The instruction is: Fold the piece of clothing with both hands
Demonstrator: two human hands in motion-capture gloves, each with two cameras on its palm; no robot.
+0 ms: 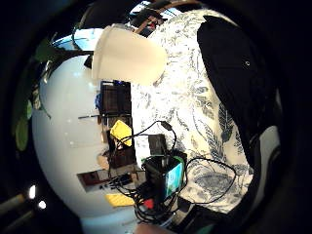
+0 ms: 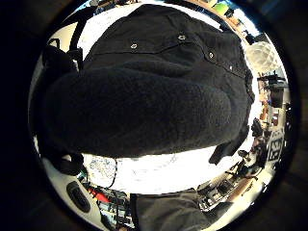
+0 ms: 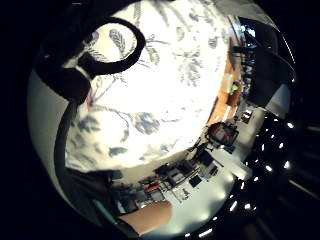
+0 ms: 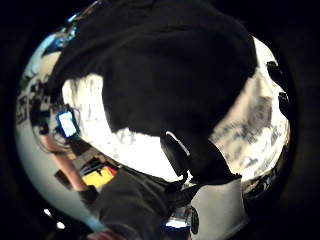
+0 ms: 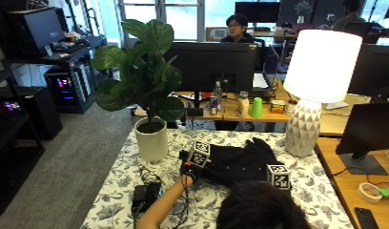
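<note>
Room: an office with desks, dark screens and big windows at the back.
Table: a table (image 5: 118, 191) with a white cloth that has blue leaves on it.
Clothing: a black piece of clothing (image 5: 242, 162) lies in a bunched heap near the middle of the table. Small snap buttons show on it in the left thumb side palm view.
Left hand: the left hand (image 5: 189, 168) is at the 9 o'clock edge of the clothing, touching it. I cannot tell if its fingers are flat or pinching the cloth.
Right hand: the right hand (image 5: 277, 177) is at the 4 o'clock side of the clothing, mostly hidden by the person's head. I cannot tell how its fingers are.
Plant: a leafy plant (image 5: 140, 78) in a white pot stands at 10 o'clock from the clothing.
Lamp: a white lamp (image 5: 312, 90) stands at 2 o'clock from the clothing, just beside it.
Black box: a small black box with wires (image 5: 144, 194) lies on the table at 8 o'clock, near the left arm.
</note>
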